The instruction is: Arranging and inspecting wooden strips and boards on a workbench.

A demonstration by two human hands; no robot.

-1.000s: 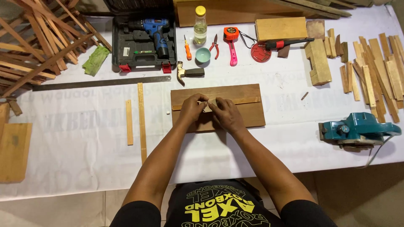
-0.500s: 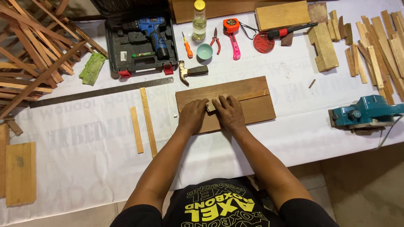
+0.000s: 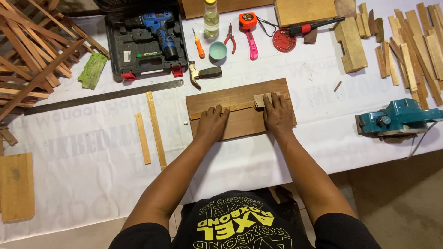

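Head view: left hand (image 3: pixel 212 122) flat, pinning thin strip (image 3: pixel 230 109) on board (image 3: pixel 240 124); right hand (image 3: pixel 278 114) fingers gripping sanding block (image 3: pixel 263 98) near strip's right end; sanding apparently midway.

Thin pale wood strip (image 3: pixel 237 109) lying flat lengthwise across brown board (image 3: pixel 240 110), small sanding block (image 3: pixel 263 99) on its right end, mid-worktop

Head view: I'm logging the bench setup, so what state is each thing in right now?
Left hand: flat, pressing the thin strip.
Right hand: on a sanding block at the strip.
Board: lying flat under both hands.
Drill case: open, drill inside.
Bottle: upright, capped.
Hammer: lying flat, untouched.
Planer: resting at the table edge.
Ruler: lying flat.
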